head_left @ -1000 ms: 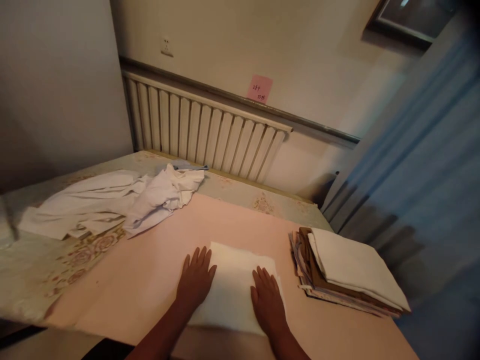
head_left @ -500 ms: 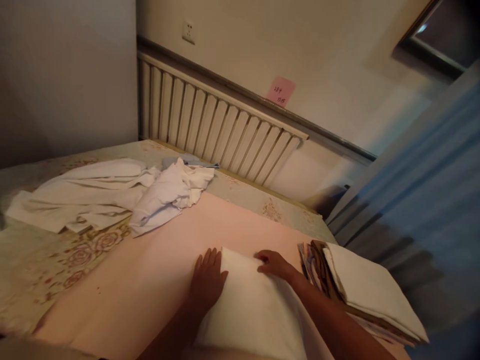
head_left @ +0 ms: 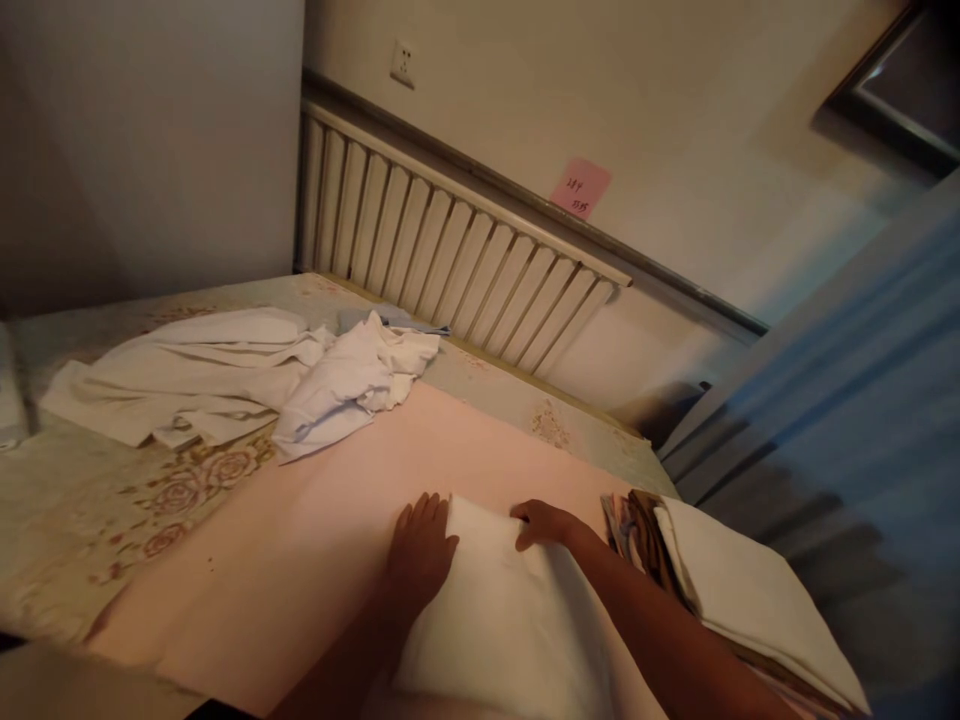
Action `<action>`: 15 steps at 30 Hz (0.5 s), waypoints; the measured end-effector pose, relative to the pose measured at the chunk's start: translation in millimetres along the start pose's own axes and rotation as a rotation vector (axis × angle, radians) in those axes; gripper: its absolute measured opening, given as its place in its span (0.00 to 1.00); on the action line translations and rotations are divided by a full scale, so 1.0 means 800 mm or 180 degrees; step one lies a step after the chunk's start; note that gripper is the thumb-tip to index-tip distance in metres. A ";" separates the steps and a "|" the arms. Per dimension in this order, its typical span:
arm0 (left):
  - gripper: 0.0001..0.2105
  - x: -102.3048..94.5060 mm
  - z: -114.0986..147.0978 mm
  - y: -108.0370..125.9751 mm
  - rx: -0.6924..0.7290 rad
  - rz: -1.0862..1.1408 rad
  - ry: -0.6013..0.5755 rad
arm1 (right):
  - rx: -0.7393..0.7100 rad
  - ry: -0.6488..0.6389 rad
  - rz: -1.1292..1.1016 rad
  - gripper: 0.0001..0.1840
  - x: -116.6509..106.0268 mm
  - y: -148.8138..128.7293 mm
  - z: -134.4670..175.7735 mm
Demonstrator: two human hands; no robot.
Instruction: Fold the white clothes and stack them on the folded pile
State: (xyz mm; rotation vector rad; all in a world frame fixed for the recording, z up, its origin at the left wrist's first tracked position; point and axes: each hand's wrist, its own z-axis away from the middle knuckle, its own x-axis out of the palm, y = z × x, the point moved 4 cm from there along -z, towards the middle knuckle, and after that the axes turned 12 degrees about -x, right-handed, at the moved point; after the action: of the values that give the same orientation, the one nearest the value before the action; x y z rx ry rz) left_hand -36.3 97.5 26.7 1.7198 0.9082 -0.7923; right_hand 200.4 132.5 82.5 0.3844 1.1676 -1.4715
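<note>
A folded white cloth (head_left: 510,620) lies before me on a pink sheet (head_left: 315,560). My left hand (head_left: 421,550) rests palm down along the cloth's left edge, fingers stretched out and the thumb touching its side. At the far right corner of the cloth is my right hand (head_left: 541,525), its thumb and fingers pinching the edge. The fingertips of the right hand are partly hidden. To the right of my right forearm sits a stack of folded cloths with a white one (head_left: 757,580) on top and brown and striped edges below.
Crumpled white garments (head_left: 195,370) and a pale lavender one (head_left: 337,385) lie at the back left on a flowered bedcover (head_left: 180,495). Behind the bed stands a radiator (head_left: 442,240). Blue curtains (head_left: 847,380) hang at the right.
The view has turned slightly left, so the room shifts to the right in it. My right fingers have closed a little more at the cloth's corner; the left hand stays flat.
</note>
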 end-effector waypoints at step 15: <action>0.20 0.003 -0.008 -0.005 0.0004 0.0132 0.0156 | -0.0021 -0.0164 -0.0449 0.14 0.001 -0.009 0.005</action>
State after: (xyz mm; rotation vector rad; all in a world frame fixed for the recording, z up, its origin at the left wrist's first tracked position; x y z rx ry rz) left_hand -37.8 104.9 25.1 1.7604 0.9024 -0.7262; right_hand 195.5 127.4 86.6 0.2623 1.1777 -1.5898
